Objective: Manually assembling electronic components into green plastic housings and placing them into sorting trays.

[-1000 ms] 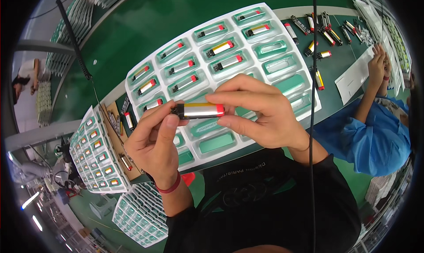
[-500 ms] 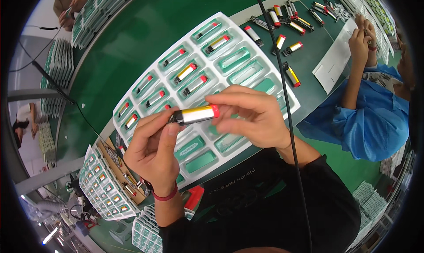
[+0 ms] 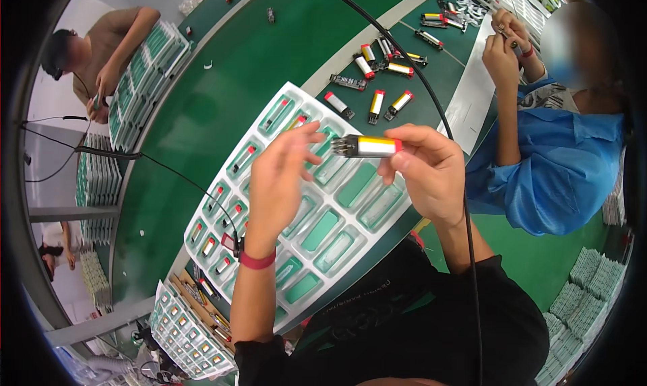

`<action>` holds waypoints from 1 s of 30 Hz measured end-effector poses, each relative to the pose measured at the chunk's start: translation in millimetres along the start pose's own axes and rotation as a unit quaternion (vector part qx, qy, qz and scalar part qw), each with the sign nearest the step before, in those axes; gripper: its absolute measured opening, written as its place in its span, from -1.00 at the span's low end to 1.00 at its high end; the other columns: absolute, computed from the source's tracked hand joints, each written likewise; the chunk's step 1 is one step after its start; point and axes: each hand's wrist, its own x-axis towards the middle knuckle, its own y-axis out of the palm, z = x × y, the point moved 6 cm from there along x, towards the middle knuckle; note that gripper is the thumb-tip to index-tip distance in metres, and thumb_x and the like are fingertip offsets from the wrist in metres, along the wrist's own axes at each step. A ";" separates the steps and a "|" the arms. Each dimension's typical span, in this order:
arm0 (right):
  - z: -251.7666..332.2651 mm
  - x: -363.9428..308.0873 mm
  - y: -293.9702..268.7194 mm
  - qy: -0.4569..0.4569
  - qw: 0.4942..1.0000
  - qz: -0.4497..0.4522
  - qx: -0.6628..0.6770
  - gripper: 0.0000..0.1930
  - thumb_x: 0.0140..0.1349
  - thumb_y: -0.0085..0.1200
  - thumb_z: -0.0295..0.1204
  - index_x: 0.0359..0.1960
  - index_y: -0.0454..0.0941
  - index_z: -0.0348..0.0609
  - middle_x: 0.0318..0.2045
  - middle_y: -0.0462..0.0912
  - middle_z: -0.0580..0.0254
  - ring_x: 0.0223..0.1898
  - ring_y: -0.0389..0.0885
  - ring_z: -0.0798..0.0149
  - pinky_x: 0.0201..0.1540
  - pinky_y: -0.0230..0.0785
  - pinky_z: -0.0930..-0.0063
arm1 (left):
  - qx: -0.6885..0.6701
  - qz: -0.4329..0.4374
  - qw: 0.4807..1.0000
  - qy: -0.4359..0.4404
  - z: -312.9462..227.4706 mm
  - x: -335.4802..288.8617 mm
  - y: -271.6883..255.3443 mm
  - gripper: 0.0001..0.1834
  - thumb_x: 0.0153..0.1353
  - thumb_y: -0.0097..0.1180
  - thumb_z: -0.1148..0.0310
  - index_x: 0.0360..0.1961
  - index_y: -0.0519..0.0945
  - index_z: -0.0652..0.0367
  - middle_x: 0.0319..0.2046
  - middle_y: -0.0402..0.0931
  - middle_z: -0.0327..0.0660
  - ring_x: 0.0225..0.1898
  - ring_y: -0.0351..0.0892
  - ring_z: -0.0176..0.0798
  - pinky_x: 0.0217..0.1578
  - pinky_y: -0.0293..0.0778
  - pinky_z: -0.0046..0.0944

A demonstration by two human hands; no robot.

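A small cylindrical battery unit [image 3: 374, 147] with a yellow and silver body, a red end and a black end with metal pins lies level in front of me. My right hand [image 3: 431, 174] pinches it by the red end between thumb and fingers. To its left, my left hand [image 3: 278, 180] is blurred, its fingers apart and holding nothing, with a gap to the black end. Both hands are above a white tray [image 3: 320, 230] with greenish compartments. Similar units fill compartments on the tray's left side; several on the right hold none. My left forearm hides part of it.
Loose battery units [image 3: 399, 106] lie scattered beyond the tray. A black cable [image 3: 431, 93] hangs across the view. At right a co-worker in blue [image 3: 552, 177] handles a small part. Lower left are another filled tray [image 3: 192, 339] and a box of units. Tray stacks [image 3: 151, 83] stand upper left.
My left hand has let go of the unit's black end and moved up and left. The right hand now holds the unit alone, farther right and higher. The view has shifted.
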 end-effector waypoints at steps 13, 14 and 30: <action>-4.1 -3.4 16.8 0.119 0.966 0.022 0.227 -0.70 0.20 0.11 -0.68 0.00 0.51 -0.35 -0.20 0.62 0.05 -0.21 0.68 0.25 -0.23 0.51 0.50 | 0.432 0.052 0.894 0.104 38.7 37.1 23.8 -0.64 -0.06 0.35 0.46 -0.18 0.59 0.25 -0.26 0.52 -0.01 -0.20 0.57 0.10 -0.17 0.51 -0.03; -4.8 -3.6 21.7 0.126 0.968 0.026 0.213 -0.70 0.20 0.12 -0.67 0.00 0.52 -0.35 -0.20 0.62 0.06 -0.22 0.68 0.25 -0.23 0.51 0.50 | 0.432 0.048 0.893 0.121 42.2 38.0 22.3 -0.63 -0.07 0.35 0.47 -0.17 0.58 0.25 -0.26 0.52 -0.01 -0.21 0.57 0.10 -0.17 0.51 -0.03; 6.6 -17.1 132.2 -0.238 0.891 0.254 -0.290 -0.66 -0.08 0.39 -0.60 -0.20 0.66 -0.32 -0.22 0.55 0.10 -0.32 0.57 0.33 -0.34 0.42 0.56 | -0.216 -0.224 0.943 0.121 12.0 -165.0 -80.5 -0.53 -0.08 0.10 0.87 -0.06 0.44 0.43 0.02 0.51 0.21 0.12 0.54 0.01 0.07 0.56 -0.15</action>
